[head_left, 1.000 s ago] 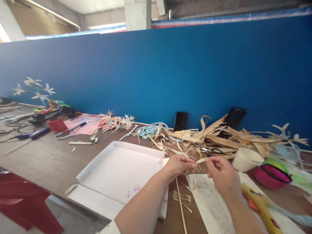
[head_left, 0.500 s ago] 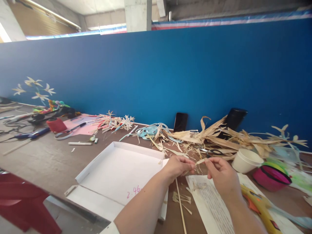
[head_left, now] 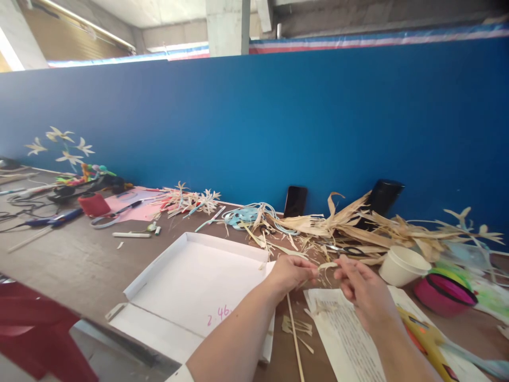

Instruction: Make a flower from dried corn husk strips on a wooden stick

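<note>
Between my two hands, above the table, is a small pale strip of dried husk (head_left: pixel 327 266) with thin curling ends. My left hand (head_left: pixel 293 273) pinches its left end between thumb and fingers. At its right end my right hand (head_left: pixel 360 281) is closed, thumb against the fingertips. Below the left hand a thin wooden stick (head_left: pixel 295 337) lies on the table, beside several cut husk pieces (head_left: pixel 298 326). A printed sheet (head_left: pixel 345 339) lies under the right forearm. Scissors (head_left: pixel 345 249) with dark handles rest just behind the hands, partly covered by husk scraps.
An open white box (head_left: pixel 199 281) stands left of my hands. Dried husks (head_left: pixel 318 223) pile along the blue partition (head_left: pixel 254 127), near a phone (head_left: pixel 295 200). To the right are a paper cup (head_left: pixel 403 264), a pink round container (head_left: pixel 443 293) and a yellow glue gun (head_left: pixel 427 342).
My right hand has turned a little and its fingers have curled in more at the strip's right end. The left hand keeps its pinch. The whole view has shifted slightly.
</note>
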A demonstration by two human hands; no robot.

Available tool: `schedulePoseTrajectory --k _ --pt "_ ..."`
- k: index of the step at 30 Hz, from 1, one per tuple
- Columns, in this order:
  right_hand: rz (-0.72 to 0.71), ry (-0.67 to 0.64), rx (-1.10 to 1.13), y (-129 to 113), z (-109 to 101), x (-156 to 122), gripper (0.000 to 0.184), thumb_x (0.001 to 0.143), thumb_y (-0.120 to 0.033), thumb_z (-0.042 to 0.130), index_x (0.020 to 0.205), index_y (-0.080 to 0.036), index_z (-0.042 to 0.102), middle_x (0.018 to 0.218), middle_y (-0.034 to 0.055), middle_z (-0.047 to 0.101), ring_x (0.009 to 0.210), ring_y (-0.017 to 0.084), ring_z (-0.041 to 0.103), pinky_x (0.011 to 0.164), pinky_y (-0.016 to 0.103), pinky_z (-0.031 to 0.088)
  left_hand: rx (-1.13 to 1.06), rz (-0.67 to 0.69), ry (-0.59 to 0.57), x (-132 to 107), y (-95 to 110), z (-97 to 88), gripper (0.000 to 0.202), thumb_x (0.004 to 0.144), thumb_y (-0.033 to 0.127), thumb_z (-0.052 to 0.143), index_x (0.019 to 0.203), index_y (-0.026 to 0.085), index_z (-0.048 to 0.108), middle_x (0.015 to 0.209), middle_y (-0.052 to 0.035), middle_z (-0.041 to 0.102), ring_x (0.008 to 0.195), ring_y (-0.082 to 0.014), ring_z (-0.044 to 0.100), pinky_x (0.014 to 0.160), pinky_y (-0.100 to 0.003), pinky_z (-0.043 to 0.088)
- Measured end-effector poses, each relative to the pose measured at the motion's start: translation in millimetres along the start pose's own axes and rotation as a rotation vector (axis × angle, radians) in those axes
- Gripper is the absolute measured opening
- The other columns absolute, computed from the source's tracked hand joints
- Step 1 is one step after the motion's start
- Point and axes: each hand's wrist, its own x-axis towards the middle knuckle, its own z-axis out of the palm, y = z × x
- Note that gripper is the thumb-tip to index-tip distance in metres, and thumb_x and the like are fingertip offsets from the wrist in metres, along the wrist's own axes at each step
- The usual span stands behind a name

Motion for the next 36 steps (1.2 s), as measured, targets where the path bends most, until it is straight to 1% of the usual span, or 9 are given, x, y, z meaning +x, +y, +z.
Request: schedulePoseTrajectory --k 5,8,11,15,21,24,29,33,36 --pt "0.033 -0.048 -0.019 -1.0 1.7 -1.7 0.029 0.064 -0.041 0.07 0.078 -0.017 0.061 0.073 0.0026 0.063 0.04 0.003 0.035 0.036 0.018 0.02 0.069 -0.015 0.041 -2.2 3.6 1.8 0.03 0.061 0.032 0.069 0.083 0.013 0.069 0.063 -0.0018 0.064 0.042 -0.0027 0.035 0.043 -0.017 0.029" --pt "0.035 -0.064 -0.021 0.2 1.2 -1.4 0.028 0.064 -0.04 0.07 0.078 -0.017 0.062 0.067 0.0019 0.062 0.042 0.005 0.034 0.038 0.019 0.021 0.05 0.005 0.033 -2.8 4.1 2.6 0.028 0.061 0.029 0.069 0.083 0.013 0.07 0.061 -0.0013 0.063 0.043 -0.0034 0.038 0.045 -0.017 0.032" --pt "0.049 -0.066 -0.028 1.0 0.4 -0.8 0.027 0.065 -0.04 0.07 0.077 -0.018 0.062 0.054 -0.0015 0.055 0.042 0.006 0.033 0.038 0.019 0.021 0.008 0.004 0.021 -4.1 5.6 4.0 0.028 0.059 0.029 0.071 0.082 0.012 0.07 0.059 -0.0007 0.062 0.043 -0.0034 0.039 0.046 -0.017 0.033" --pt "0.04 -0.057 -0.027 2.7 -1.9 0.5 0.026 0.064 -0.039 0.07 0.077 -0.018 0.061 0.046 -0.0045 0.046 0.043 0.007 0.033 0.038 0.019 0.02 -0.031 -0.002 -0.008 -4.6 7.2 3.5 0.032 0.057 0.031 0.073 0.082 0.012 0.069 0.06 -0.0012 0.062 0.044 -0.0036 0.04 0.046 -0.018 0.032" --pt "0.012 -0.062 -0.027 5.1 -8.2 1.1 0.026 0.066 -0.035 0.069 0.087 -0.022 0.06 0.055 -0.0055 0.046 0.048 0.006 0.036 0.04 0.018 0.023 0.053 0.046 -0.029 -3.0 9.3 -9.1 0.038 0.055 0.042 0.072 0.078 0.012 0.069 0.068 -0.0031 0.064 0.046 -0.0036 0.033 0.045 -0.019 0.025" --pt "-0.005 -0.116 -0.034 3.7 -10.5 -0.1 0.027 0.069 -0.035 0.067 0.092 -0.022 0.061 0.056 -0.0057 0.044 0.048 0.006 0.033 0.04 0.019 0.022 0.028 0.083 -0.049 -3.9 13.7 -15.5 0.041 0.056 0.044 0.07 0.081 0.012 0.069 0.069 -0.0033 0.064 0.048 -0.0038 0.034 0.047 -0.019 0.025" --pt "0.007 -0.227 -0.073 -0.4 -10.2 -3.2 0.027 0.071 -0.037 0.064 0.09 -0.019 0.062 0.048 -0.0067 0.036 0.045 0.007 0.028 0.041 0.021 0.019 0.042 0.085 -0.07 -4.1 14.7 -19.9 0.044 0.055 0.047 0.07 0.081 0.012 0.069 0.072 -0.0036 0.064 0.051 -0.0049 0.036 0.048 -0.02 0.025" --pt "0.003 -0.26 -0.084 -3.9 -8.6 -5.4 0.025 0.071 -0.035 0.063 0.088 -0.017 0.062 0.049 -0.0059 0.037 0.046 0.007 0.027 0.042 0.022 0.017 0.06 0.08 -0.128 -3.3 10.8 -19.9 0.043 0.053 0.046 0.072 0.08 0.012 0.07 0.068 -0.0021 0.063 0.051 -0.0053 0.036 0.048 -0.021 0.025" --pt "-0.007 -0.284 -0.083 -6.7 -7.8 -7.0 0.026 0.072 -0.035 0.062 0.091 -0.018 0.062 0.051 -0.0054 0.038 0.046 0.007 0.027 0.043 0.023 0.018 0.047 0.078 -0.164 -3.5 10.2 -18.4 0.043 0.053 0.044 0.073 0.081 0.012 0.07 0.068 -0.0017 0.063 0.049 -0.0047 0.036 0.048 -0.021 0.025"
